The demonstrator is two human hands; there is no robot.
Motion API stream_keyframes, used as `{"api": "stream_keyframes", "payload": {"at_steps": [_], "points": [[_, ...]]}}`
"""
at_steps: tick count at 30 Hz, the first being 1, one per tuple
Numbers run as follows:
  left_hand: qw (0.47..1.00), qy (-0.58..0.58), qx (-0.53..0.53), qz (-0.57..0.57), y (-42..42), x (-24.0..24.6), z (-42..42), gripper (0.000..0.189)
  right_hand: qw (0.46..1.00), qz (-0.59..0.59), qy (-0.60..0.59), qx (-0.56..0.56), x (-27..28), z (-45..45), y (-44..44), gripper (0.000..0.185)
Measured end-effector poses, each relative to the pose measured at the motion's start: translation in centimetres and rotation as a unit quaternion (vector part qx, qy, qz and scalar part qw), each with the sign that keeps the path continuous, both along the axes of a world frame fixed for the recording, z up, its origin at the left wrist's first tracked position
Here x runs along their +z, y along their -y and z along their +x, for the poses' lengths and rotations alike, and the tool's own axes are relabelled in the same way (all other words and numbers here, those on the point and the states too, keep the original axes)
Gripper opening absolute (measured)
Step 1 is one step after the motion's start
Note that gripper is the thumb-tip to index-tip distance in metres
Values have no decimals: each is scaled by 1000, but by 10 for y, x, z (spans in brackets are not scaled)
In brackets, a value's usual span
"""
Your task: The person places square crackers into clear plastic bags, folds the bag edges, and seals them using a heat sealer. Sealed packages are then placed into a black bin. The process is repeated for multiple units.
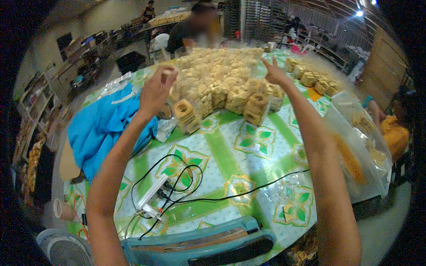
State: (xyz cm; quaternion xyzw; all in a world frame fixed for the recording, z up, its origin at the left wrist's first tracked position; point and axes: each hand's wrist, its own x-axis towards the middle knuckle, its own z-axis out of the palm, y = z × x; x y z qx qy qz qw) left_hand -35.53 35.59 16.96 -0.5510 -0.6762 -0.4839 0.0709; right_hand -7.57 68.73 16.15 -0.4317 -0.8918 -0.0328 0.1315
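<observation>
My left hand [158, 88] is raised at the left edge of a large pile of clear plastic packs [219, 71] full of small pale-yellow pieces. Its fingers are curled and blurred; whether the pale spot at the fingertips is a held thing cannot be told. At the pile's right side my right hand [276, 71] reaches out with fingers apart and nothing seen in them. Two packs of stacked ring-shaped pieces face me: a left pack [187, 114] and a right pack [256, 109]. Below my left wrist lies a bright blue cloth [106, 123].
A teal impulse heat sealer [199, 237] lies at the near edge. Black cords surround a white power strip [153, 195]. More packs [309, 78] line the far right, beyond a large clear bag [362, 149]. One person [181, 35] sits opposite; another in orange [394, 136] is right.
</observation>
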Motion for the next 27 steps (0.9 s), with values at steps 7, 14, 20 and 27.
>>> {"api": "stream_keyframes", "payload": {"at_steps": [7,14,20,27], "points": [[979,-136,41,-145,-4,9,-90,43,997,46,41,-53,-24,-3,-61,89],[983,-127,-3,-134,-49,2,-80,74,999,-30,27,-23,-15,24,-107,61],[913,-341,139,-174,-86,-4,-103,91,994,-70,-32,79,-19,26,-115,32],[851,-235,-13,-470,-52,29,-99,91,993,15,-51,104,-42,23,-82,17]]}}
